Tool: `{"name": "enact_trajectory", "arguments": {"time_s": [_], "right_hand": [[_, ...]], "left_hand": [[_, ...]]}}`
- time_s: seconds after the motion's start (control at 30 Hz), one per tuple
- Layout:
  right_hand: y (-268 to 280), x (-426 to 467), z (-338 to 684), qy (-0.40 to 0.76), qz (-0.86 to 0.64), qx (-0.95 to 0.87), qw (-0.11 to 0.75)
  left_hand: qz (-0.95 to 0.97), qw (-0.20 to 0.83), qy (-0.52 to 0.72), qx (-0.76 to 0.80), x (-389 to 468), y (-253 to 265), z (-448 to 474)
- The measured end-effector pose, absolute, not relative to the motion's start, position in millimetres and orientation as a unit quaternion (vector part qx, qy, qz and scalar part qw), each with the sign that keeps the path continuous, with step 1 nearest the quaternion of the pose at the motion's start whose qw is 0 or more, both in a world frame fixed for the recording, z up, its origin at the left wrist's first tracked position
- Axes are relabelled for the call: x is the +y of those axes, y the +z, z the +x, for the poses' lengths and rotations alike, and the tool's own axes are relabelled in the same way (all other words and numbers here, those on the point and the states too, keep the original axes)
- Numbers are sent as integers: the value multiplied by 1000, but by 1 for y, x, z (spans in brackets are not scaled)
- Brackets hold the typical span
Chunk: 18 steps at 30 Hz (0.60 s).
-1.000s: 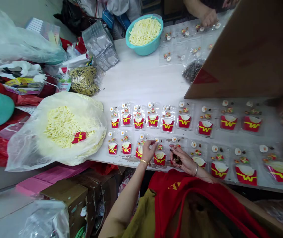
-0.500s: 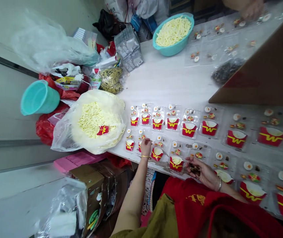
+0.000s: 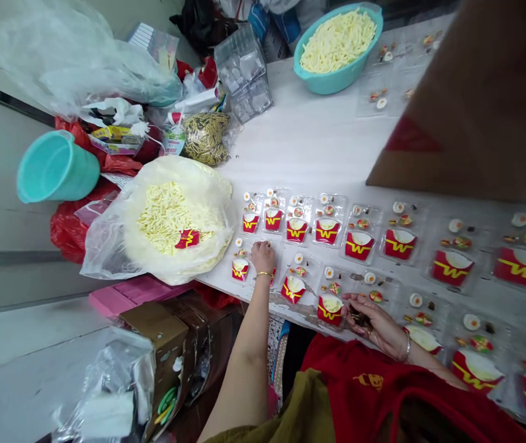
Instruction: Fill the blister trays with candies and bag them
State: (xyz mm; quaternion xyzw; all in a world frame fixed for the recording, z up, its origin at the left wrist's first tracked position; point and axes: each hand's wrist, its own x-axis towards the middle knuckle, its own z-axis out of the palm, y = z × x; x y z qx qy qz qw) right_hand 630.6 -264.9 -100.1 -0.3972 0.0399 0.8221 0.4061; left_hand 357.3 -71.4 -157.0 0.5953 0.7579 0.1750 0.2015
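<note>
- Far left, the turquoise bucket (image 3: 57,166), tipped toward us; its contents don't show.
- Next along, a big open plastic bag (image 3: 108,246), heaped with pale fry-shaped pieces (image 3: 163,212), one loose red carton (image 3: 187,239) lying on top.
- Just below, an open cardboard box (image 3: 154,320), green and yellow bits inside; higher up, a clear bag of olive-yellow loops (image 3: 205,138).
- Now the left hand (image 3: 263,257)! It's over the second clear tray of the front row, fingers bunched nearly closed, tips down; whether they pinch anything, I can't tell.
- Two rows of trays run rightward, each fully visible one carrying a red W carton (image 3: 327,232) plus miniature fried egg (image 3: 370,279) and pizza (image 3: 376,296). Whether fries sit inside the cartons, I can't tell.
- Progress check: several right-hand trays show a small brown piece (image 3: 430,305) beside the egg, so those look done; the front row's left end is too small to read and may be what's left.
- Here's the right hand (image 3: 373,323), palm up, half-open and cupped around a little pile of dark brown pieces (image 3: 359,318), beside the fourth front tray.
- Up beyond, a turquoise basin (image 3: 336,85) brims with more fry shapes; at far right, a brown cardboard panel (image 3: 475,111) blocks the view.
</note>
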Motion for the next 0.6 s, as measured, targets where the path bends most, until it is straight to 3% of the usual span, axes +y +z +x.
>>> {"name": "enact_trajectory", "arguments": {"time_s": [0.13, 0.33, 0.47, 0.6], "right_hand": [[-96, -249, 629, 816, -399, 35, 416], [-87, -225, 622, 815, -403, 16, 415], [-88, -226, 616, 813, -420, 24, 402], [-95, -235, 609, 823, -420, 9, 382]], "left_hand": [[624, 253, 175, 718, -100, -133, 388], [647, 551, 172, 497, -167, -86, 466], [589, 591, 189, 518, -191, -79, 483], [553, 558, 199, 586, -177, -99, 453]]}}
